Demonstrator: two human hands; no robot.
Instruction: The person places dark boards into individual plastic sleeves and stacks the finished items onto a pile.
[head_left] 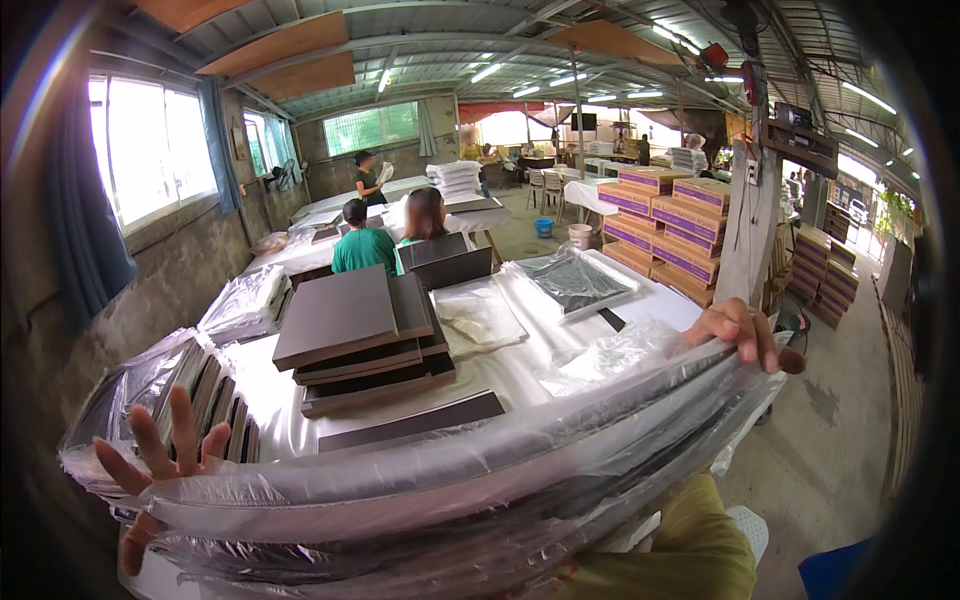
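Note:
A wide stack of flat pieces wrapped in clear plastic [400, 495] spans the foreground, tilted up toward the right and held between my two hands. My left hand [165, 455] is at its left end with the fingers spread around the edge. Over the upper right corner curl the fingers of my right hand [740, 332]. Behind the stack, dark flat boxes or boards [345, 315] lie piled on the white-covered table [270, 400]. A single dark panel [415, 425] lies closer to me. The stack hides the table's near part.
Plastic-wrapped bundles [150, 390] line the table's left side. A wrapped dark item [575, 275] and loose clear plastic [620, 355] lie at the right. Cartons [655, 225] stand beyond, beside a pillar [748, 220]. Two people in green [365, 248] sit across the table.

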